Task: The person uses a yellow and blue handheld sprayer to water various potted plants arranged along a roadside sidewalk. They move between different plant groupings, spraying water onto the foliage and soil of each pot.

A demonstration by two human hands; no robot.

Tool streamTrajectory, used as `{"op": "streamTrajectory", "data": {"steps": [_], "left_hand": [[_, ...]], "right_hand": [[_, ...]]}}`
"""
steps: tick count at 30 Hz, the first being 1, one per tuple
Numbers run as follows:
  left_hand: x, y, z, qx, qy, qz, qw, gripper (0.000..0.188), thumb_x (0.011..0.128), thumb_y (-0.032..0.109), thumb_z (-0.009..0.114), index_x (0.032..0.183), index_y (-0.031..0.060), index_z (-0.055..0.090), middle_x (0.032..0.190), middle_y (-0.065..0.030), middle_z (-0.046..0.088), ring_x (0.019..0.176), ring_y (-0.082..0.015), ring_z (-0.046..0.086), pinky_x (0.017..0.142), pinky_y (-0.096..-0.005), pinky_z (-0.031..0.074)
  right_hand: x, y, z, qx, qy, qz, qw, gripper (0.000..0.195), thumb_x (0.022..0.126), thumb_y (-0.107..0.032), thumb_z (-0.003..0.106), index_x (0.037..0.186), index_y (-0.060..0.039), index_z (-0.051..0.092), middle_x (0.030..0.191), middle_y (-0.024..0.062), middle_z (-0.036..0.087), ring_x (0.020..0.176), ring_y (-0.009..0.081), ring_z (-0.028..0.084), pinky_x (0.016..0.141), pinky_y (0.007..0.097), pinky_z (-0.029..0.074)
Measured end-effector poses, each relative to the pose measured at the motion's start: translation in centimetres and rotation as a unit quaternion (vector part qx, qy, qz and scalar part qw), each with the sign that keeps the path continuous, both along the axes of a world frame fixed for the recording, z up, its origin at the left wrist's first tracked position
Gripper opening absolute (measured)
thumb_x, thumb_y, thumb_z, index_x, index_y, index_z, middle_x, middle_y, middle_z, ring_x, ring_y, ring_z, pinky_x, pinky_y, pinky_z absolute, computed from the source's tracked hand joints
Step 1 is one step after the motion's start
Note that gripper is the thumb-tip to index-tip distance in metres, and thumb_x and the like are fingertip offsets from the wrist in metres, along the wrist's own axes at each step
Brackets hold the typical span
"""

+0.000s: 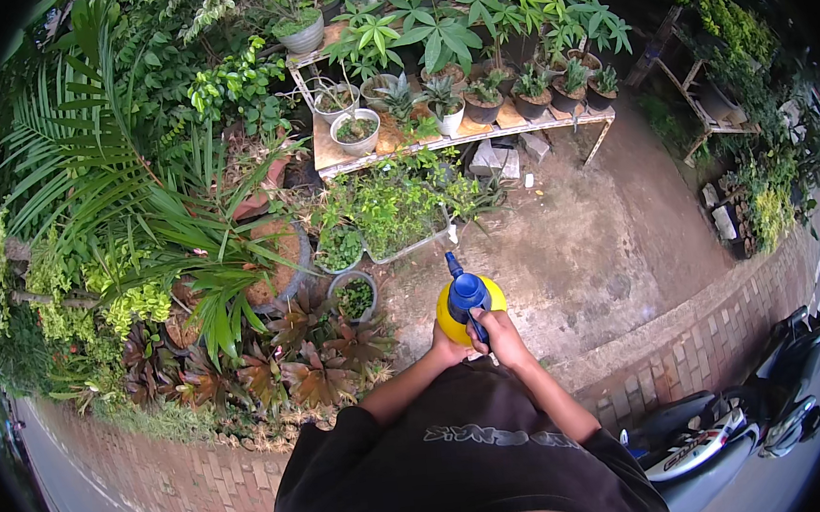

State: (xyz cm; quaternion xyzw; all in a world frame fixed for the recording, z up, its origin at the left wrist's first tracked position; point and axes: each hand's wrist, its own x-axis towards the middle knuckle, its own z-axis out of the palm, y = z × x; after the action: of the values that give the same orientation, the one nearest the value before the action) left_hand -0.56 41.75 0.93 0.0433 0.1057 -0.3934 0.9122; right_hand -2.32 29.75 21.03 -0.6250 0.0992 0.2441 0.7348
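A yellow pressure sprayer bottle (446,318) with a blue pump head (468,292) is held in front of my body, its blue nozzle pointing away from me. My right hand (499,335) grips the blue handle at the near side. Against the lower left side of the yellow bottle rests my left hand (450,347), supporting it; part of its fingers is hidden behind the bottle. Just beyond the nozzle lies a small white object on the ground, near a rectangular planter (409,245) of leafy green plants. A round pot (353,296) with small plants stands to the left.
A low bench (458,139) holds several potted plants. Palm fronds (114,171) and reddish bromeliads (318,371) spread at left. Concrete chunks (496,159) lie under the bench. A brick path (685,357) and a parked motorcycle (713,441) are at right, beside a second stand (702,107).
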Motion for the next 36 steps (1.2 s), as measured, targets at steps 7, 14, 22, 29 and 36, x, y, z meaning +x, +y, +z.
{"op": "streamTrajectory", "data": {"steps": [7, 14, 22, 29, 36], "left_hand": [[4.6, 0.5, -1.1, 0.064, 0.028, -0.047, 0.996, 0.060, 0.080, 0.060, 0.020, 0.103, 0.0183, 0.057, 0.082, -0.0080, 0.061, 0.071, -0.0280, 0.059, 0.056, -0.0390, 0.048], [7.5, -1.8, -3.7, -0.014, 0.004, 0.023, 1.000, 0.066, 0.079, 0.063, 0.015, 0.107, 0.0182, 0.056, 0.092, -0.0074, 0.061, 0.079, -0.0266, 0.059, 0.061, -0.0429, 0.049], [11.8, -8.1, 0.9, 0.136, 0.071, 0.127, 0.980, 0.063, 0.082, 0.058, 0.019, 0.108, 0.0143, 0.056, 0.106, -0.0094, 0.059, 0.092, -0.0295, 0.058, 0.077, -0.0445, 0.049], [15.5, -17.4, 0.7, 0.031, 0.001, -0.012, 0.999, 0.069, 0.076, 0.068, 0.020, 0.090, 0.0125, 0.058, 0.065, -0.0092, 0.056, 0.052, -0.0294, 0.053, 0.049, -0.0406, 0.046], [17.0, -26.0, -0.8, 0.020, -0.008, -0.055, 0.998, 0.062, 0.079, 0.062, 0.021, 0.084, 0.0120, 0.057, 0.065, -0.0103, 0.055, 0.061, -0.0300, 0.056, 0.057, -0.0469, 0.048]], "right_hand": [[4.4, -0.4, -1.5, 0.057, 0.022, -0.084, 0.995, 0.040, 0.088, -0.034, 0.042, 0.063, -0.0041, 0.049, 0.050, 0.0008, 0.044, 0.039, 0.0090, 0.039, 0.040, 0.0235, 0.030], [8.1, -2.7, -0.7, 0.026, -0.001, -0.018, 1.000, 0.045, 0.089, -0.036, 0.040, 0.059, -0.0034, 0.049, 0.045, 0.0029, 0.043, 0.040, 0.0105, 0.040, 0.043, 0.0244, 0.031], [10.9, -10.0, -2.3, 0.062, -0.039, 0.003, 0.997, 0.043, 0.090, -0.036, 0.040, 0.064, -0.0034, 0.050, 0.049, 0.0014, 0.044, 0.043, 0.0098, 0.042, 0.046, 0.0231, 0.035], [14.4, -18.2, -1.8, 0.038, -0.012, -0.029, 0.999, 0.045, 0.091, -0.038, 0.038, 0.064, -0.0048, 0.051, 0.048, 0.0010, 0.044, 0.042, 0.0097, 0.040, 0.042, 0.0242, 0.032], [15.8, -26.6, -2.3, 0.058, 0.005, -0.061, 0.996, 0.042, 0.091, -0.035, 0.041, 0.064, -0.0036, 0.050, 0.048, 0.0019, 0.045, 0.041, 0.0098, 0.040, 0.043, 0.0234, 0.033]]}}
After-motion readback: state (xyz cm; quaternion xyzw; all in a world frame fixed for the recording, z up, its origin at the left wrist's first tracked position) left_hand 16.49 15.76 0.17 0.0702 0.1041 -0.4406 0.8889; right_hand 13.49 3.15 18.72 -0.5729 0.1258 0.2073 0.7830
